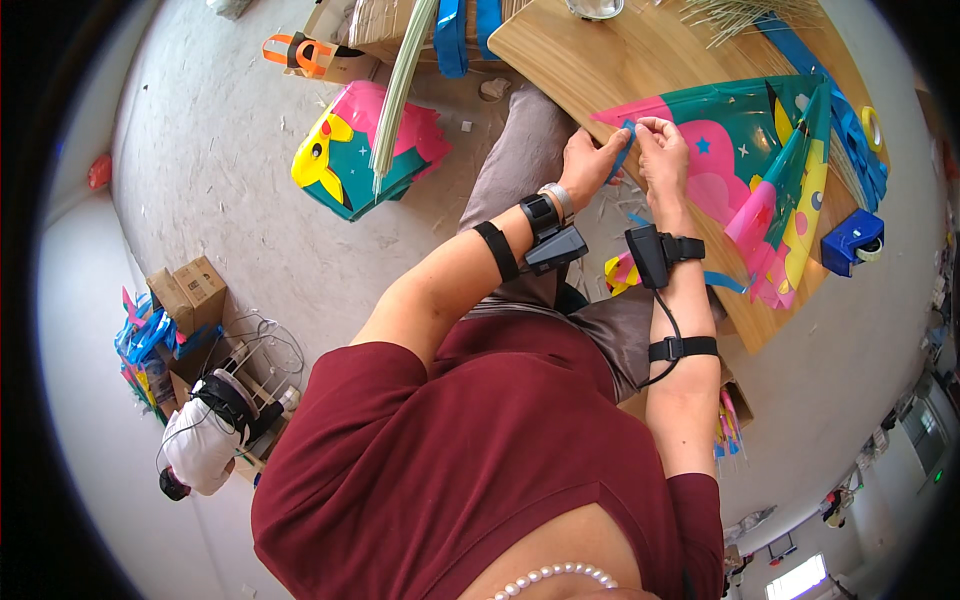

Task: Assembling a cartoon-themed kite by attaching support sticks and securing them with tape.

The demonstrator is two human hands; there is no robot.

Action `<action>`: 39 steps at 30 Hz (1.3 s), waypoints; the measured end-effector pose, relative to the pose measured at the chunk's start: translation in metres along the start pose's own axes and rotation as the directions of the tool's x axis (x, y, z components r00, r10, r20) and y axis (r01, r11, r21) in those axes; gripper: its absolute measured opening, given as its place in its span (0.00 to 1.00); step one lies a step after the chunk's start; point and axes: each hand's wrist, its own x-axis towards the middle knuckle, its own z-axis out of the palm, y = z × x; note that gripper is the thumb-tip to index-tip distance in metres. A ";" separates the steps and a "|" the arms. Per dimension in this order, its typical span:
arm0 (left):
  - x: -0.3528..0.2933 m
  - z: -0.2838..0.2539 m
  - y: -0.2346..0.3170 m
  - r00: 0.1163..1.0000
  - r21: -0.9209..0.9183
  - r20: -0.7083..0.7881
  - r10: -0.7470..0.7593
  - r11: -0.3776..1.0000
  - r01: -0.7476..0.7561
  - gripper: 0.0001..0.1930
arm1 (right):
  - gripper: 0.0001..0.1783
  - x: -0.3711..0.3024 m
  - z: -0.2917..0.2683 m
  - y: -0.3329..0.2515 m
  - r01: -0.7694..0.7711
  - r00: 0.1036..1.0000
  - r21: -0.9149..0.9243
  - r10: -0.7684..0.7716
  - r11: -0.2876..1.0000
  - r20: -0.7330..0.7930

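Note:
My left hand (589,166) is closed, its thumb and fingertips pinching a narrow blue strip (620,160). Close beside it, my right hand (663,158) is also closed, with thumb and forefinger pinched at the upper end of the same strip. Both hands are at the pink pointed corner of a glossy plastic kite sheet (735,104), green, pink and yellow with stars. The sheet lies on the wooden table (590,50), partly folded over on its right side. What lies directly under my fingertips is hidden.
On the table are a blue tape dispenser (852,243), a yellow-rimmed tape roll (871,130), blue ribbons (855,150) and thin sticks (735,18). Left of me, pale sticks (402,100) stand before another printed sheet (345,165). A person (203,445) is by cardboard boxes (190,295).

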 end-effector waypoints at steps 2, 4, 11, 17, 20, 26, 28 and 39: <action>0.001 0.000 -0.001 1.000 0.014 0.002 -0.012 1.000 0.012 0.19 | 0.07 0.000 0.000 0.000 -0.003 1.000 0.008 0.003 1.000 -0.002; 0.000 0.000 0.000 1.000 0.012 0.011 -0.013 1.000 0.012 0.19 | 0.07 0.000 0.000 0.000 0.000 1.000 -0.012 0.000 1.000 -0.005; -0.001 0.001 0.002 1.000 0.003 0.016 -0.015 1.000 0.015 0.19 | 0.07 0.001 0.004 0.005 0.026 0.999 -0.047 -0.028 0.999 -0.042; -0.001 0.000 0.001 1.000 0.002 0.013 -0.011 1.000 0.011 0.18 | 0.08 0.006 0.007 0.016 0.111 0.990 -0.057 -0.115 0.992 -0.078; 0.000 -0.001 0.002 0.999 0.003 0.031 -0.008 1.000 0.007 0.18 | 0.08 0.008 0.006 0.018 0.119 0.988 -0.122 -0.130 0.985 -0.089; 0.002 -0.001 -0.001 1.000 0.005 0.005 -0.022 1.000 0.022 0.19 | 0.08 0.003 0.010 0.014 0.145 0.980 -0.182 -0.167 0.973 -0.108; 0.001 -0.001 -0.001 1.000 -0.006 0.015 -0.022 1.000 0.022 0.20 | 0.08 0.003 0.009 0.014 0.152 0.976 -0.252 -0.185 0.956 -0.115; 0.007 0.002 -0.005 0.999 -0.022 -0.012 0.048 0.999 -0.049 0.22 | 0.09 0.003 0.009 0.014 0.132 0.974 -0.285 -0.178 0.949 -0.141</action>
